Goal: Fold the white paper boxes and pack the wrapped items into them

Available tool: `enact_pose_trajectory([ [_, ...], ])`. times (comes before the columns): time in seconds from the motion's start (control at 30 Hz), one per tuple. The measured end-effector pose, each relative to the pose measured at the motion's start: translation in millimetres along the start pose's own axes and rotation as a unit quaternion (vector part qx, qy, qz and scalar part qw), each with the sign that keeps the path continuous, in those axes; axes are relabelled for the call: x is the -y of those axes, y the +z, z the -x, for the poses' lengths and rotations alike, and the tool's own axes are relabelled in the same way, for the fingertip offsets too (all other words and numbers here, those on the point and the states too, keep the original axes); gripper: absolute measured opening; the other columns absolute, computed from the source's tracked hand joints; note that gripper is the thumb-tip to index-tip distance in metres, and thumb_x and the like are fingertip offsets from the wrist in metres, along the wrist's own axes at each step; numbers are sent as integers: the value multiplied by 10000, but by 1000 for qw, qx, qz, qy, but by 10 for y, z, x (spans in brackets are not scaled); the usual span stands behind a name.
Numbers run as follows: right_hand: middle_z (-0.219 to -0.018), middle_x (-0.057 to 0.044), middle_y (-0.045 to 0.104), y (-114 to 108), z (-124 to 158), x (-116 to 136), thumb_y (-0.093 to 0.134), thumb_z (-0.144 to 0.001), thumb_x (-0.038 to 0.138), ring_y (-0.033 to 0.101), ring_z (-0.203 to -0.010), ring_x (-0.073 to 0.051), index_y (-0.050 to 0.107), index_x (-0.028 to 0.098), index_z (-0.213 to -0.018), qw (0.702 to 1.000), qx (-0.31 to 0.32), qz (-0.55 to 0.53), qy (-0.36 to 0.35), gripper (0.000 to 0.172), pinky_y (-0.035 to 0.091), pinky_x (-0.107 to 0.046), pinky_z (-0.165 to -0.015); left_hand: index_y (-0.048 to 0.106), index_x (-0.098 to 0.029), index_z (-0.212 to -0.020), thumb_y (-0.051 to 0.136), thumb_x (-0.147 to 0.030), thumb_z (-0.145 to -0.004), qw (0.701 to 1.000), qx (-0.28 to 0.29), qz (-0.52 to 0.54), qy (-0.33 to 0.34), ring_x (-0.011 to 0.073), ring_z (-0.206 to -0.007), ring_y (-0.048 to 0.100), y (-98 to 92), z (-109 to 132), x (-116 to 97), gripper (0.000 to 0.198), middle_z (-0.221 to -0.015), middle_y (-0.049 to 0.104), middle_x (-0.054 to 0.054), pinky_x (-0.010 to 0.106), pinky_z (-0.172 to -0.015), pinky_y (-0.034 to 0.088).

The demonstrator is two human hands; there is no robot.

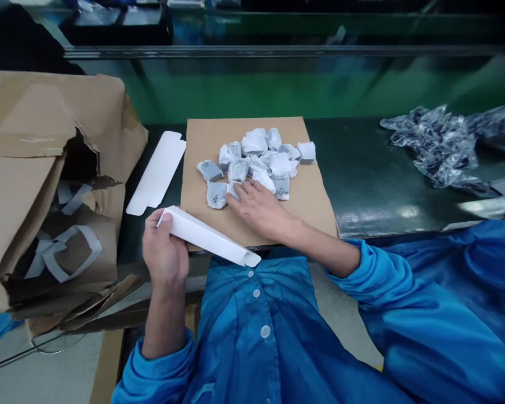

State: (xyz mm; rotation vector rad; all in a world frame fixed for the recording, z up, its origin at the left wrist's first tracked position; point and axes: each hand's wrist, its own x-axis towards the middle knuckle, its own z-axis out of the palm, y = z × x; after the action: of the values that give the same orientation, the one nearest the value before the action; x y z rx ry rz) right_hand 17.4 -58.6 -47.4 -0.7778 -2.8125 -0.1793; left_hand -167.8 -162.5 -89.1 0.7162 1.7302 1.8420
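My left hand (165, 247) is closed around one end of a long, narrow white cardboard box (208, 234), which tilts down to the right with an end flap standing out. My right hand (263, 212) rests its stretched fingers on the near edge of a pile of small grey blocks in thin white wrapping (255, 143). Its fingertips touch a wrapped block (233, 191); the undersides of the fingers are hidden. The pile lies on a flat brown cardboard sheet (202, 134). Left of the sheet is a flattened white box (156, 174).
A torn brown carton (96, 92) with white paper strips (78, 252) stands at the left. Crumpled clear plastic bags (441, 143) lie on the dark green bench (357, 185) at the right. Another person's blue sleeve (480, 247) is close on the right. A metal rail (278, 52) runs behind.
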Motion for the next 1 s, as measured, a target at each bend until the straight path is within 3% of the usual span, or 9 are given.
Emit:
enact_pose_trajectory([
  [0.2,-980,-182,689,106,-123,-87,240,-991,51,616,-925,-261,610,59,-1182,999,-19,9,-38,417,489,-412,-787,616,-170,-1064,642,-286,-835,944,-42,-258,203,303,-1158,555,-130,-204,91,258,-1149,634,138,539,-1082,367],
  [0.3,-977,-118,711,-50,12,-257,342,-985,120,644,-909,-232,658,141,-1133,980,-155,-103,75,350,506,-397,-823,622,-168,-1180,561,-253,-900,868,-19,-366,336,330,-1244,519,-188,-167,49,299,-1256,614,178,559,-1083,358],
  [0.37,-1027,-79,717,-115,217,-369,412,-956,152,661,-941,-205,670,180,-1102,926,-271,-180,193,298,516,-359,-854,585,-184,-1276,563,-246,-907,824,13,-379,422,323,-1257,531,-220,-113,-11,375,-1308,597,179,528,-1058,403],
  [0.43,-999,-63,725,-100,501,-457,443,-928,165,677,-882,-187,672,179,-1074,869,-321,-218,306,273,534,-319,-790,508,-214,-1380,628,-309,-880,779,134,-381,480,322,-1300,514,-245,-48,-83,523,-1377,567,161,506,-1075,407],
  [0.53,-899,-81,733,4,963,-523,458,-890,166,674,-775,-212,695,153,-1016,862,-247,-158,413,269,537,-337,-722,418,-278,-1464,662,-444,-856,670,383,-423,474,329,-1358,471,-247,10,-160,676,-1460,518,126,540,-1147,326],
  [0.6,-985,-112,733,40,1199,-524,444,-885,145,669,-876,-254,707,141,-1039,894,-166,-77,408,305,536,-385,-804,479,-295,-1424,629,-474,-877,632,448,-449,445,328,-1276,540,-210,-4,-168,595,-1370,593,124,543,-1108,367],
  [0.7,-1320,-137,621,1,1366,-518,412,-875,81,576,-1165,-298,606,105,-1287,954,-59,-35,292,455,483,-441,-988,559,-231,-1356,592,-503,-890,656,384,-492,423,331,-1063,627,-102,-71,-142,540,-1143,677,156,477,-925,494],
  [0.8,-1388,-157,559,-67,1381,-576,457,-878,97,528,-1231,-306,495,80,-1397,974,22,-65,215,521,458,-463,-1043,443,-178,-1458,560,-476,-910,667,328,-539,395,365,-1097,601,19,-92,-142,635,-1249,620,197,486,-893,496],
  [1.0,-1167,-150,663,-218,1329,-558,587,-894,206,614,-1081,-282,611,128,-1247,952,-15,-204,229,362,523,-449,-943,528,-374,-1392,463,-197,-927,628,422,-525,390,379,-1265,497,90,46,-195,502,-1510,414,133,546,-939,453],
])
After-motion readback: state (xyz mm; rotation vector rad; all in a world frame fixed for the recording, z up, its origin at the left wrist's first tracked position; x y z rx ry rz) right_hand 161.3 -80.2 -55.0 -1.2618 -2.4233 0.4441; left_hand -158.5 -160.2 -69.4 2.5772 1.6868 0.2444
